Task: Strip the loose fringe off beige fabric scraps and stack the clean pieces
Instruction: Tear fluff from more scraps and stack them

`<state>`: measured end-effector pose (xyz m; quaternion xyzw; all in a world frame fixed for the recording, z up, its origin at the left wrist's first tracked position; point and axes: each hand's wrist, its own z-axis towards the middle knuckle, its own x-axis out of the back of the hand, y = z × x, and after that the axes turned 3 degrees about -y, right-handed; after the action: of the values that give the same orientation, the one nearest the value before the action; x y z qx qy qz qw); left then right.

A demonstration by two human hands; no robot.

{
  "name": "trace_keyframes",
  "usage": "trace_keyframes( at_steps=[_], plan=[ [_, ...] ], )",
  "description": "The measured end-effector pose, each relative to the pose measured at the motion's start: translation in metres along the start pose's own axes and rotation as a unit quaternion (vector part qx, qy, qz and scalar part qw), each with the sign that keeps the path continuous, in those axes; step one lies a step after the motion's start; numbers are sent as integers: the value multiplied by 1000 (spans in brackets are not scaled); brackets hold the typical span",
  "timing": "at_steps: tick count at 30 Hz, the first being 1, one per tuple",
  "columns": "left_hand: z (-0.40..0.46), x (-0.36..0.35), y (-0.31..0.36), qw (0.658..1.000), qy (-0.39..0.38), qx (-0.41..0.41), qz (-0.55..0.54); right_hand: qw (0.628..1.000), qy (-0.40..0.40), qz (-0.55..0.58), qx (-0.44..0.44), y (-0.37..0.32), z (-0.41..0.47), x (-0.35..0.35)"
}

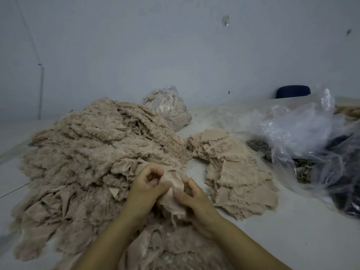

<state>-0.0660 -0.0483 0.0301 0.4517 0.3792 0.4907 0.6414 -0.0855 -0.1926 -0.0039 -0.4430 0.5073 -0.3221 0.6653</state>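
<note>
Two hands (167, 188) apparently around scrap (172, 193)

The scene is dim and flat, with a cool bluish-grey cast over the wall (175, 55) and no visible lamp. Light is soft and diffuse: shadows under the heap of fringed beige scraps (87, 152) are faint and blurred. The only glare sits on the crumpled clear plastic bag (303, 125) to the right of that heap, in white streaks. Beyond the heap, the smaller filled bag (167, 106) looks soft and smeared. The left hand (145, 184) and right hand (191, 193), just in front of the heap, show slight motion blur at the fingers. Wide-angle bending curves the tabletop edge (11, 158) left of the heap, and fine fringe detail turns mushy and noisy towards the frame corners
</note>
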Motion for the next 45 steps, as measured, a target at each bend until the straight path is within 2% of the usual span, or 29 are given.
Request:
trace_keyframes(
  at_steps=[3, 5, 7, 9, 10, 12, 15, 17, 20, 22, 25, 27, 29, 30, 32, 35, 37, 40, 45],
  plan=[
    [6, 1, 7, 999, -43, -21, 24, 999, 19, -25, -13, -8, -2, 6],
    [12, 4, 10, 999, -43, 1, -13, 1000, 22, -16, -15, -14, -5, 10],
    [17, 6, 11, 993, -35, 94, -60, 1000, 19, -9, -1, -16, -9, 12],
    [18, 7, 11, 975, -91, 203, -12, 998, 35, -45, 17, -16, -13, 13],
    [17, 7, 9, 964, -133, 229, 31, 997, 40, -66, 23, -16, -13, 14],
    [15, 4, 7, 962, -157, 203, 92, 995, 25, -92, 22, -16, -14, 14],
    [19, -1, 11, 976, -125, 92, 156, 997, -4, -77, -12, -21, -14, 13],
    [22, -3, 14, 981, -78, 50, 168, 997, 3, -80, -7, -22, -12, 12],
    [29, 0, 17, 993, 22, 71, 92, 993, 41, -106, 18, -18, -11, 13],
    [31, 8, 21, 993, 31, 95, 68, 989, 43, -139, -11, -16, -13, 17],
    [36, 26, 29, 983, -57, 113, 132, 974, 13, -213, -71, -24, -11, 24],
    [39, 28, 32, 966, -142, 119, 178, 978, 7, -201, -54, -32, -2, 22],
    [39, 21, 31, 960, -187, 108, 181, 981, -16, -191, -32, -38, 8, 11],
    [39, 16, 30, 963, -182, 97, 174, 983, -25, -180, -20, -38, 12, 4],
    [40, 13, 25, 974, -123, 70, 176, 989, -19, -145, -3, -33, 15, -6],
    [43, 19, 15, 972, -50, 35, 229, 996, 0, -84, -16, -28, 12, -7],
    [42, 19, 11, 977, -50, 34, 204, 997, -23, -57, -47, -30, 9, -4],
    [40, 8, 8, 976, -95, 29, 192, 992, -44, -98, -70, -37, 12, -10],
    [51, 17, 3, 969, 6, 22, 247, 989, 84, -119, -5, -39, 19, -17]
  ],
)
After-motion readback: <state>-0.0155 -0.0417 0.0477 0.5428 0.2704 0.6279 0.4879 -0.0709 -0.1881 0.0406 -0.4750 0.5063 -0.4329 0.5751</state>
